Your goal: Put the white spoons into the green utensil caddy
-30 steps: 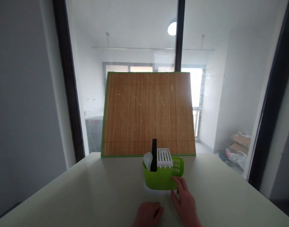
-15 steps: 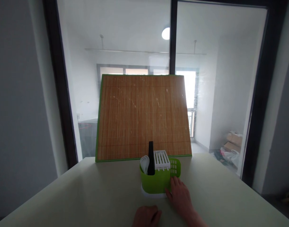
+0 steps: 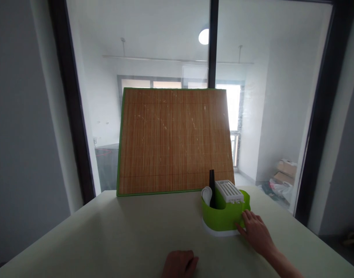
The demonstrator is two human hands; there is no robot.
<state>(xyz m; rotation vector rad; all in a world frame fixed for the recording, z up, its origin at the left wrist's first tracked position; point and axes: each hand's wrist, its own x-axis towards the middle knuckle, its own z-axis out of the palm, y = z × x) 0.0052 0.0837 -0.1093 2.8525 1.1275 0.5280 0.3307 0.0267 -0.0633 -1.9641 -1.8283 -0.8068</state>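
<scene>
A green utensil holder (image 3: 223, 218) with a white base stands upright on the right part of the table. White spoons (image 3: 206, 195) lean in its left end beside black chopsticks (image 3: 212, 189), and a white slotted rack (image 3: 229, 192) tops its right half. My right hand (image 3: 257, 231) grips the holder's near right end, thumb on the front wall and fingers at the side. Close to the table's near edge, my left hand (image 3: 179, 263) rests curled into a loose fist, apart from the holder. Nothing shows in it.
A bamboo mat panel (image 3: 173, 141) with green edging stands tilted at the table's far edge. Behind it is a glass partition with a dark frame post (image 3: 212, 42). Cardboard boxes (image 3: 287, 168) and bags lie beyond the glass. The pale table (image 3: 121, 235) narrows away from me.
The utensil holder has moved right across the table, turning slightly, with my right hand on it. My left hand has stayed in place. The view has tilted down very slightly.
</scene>
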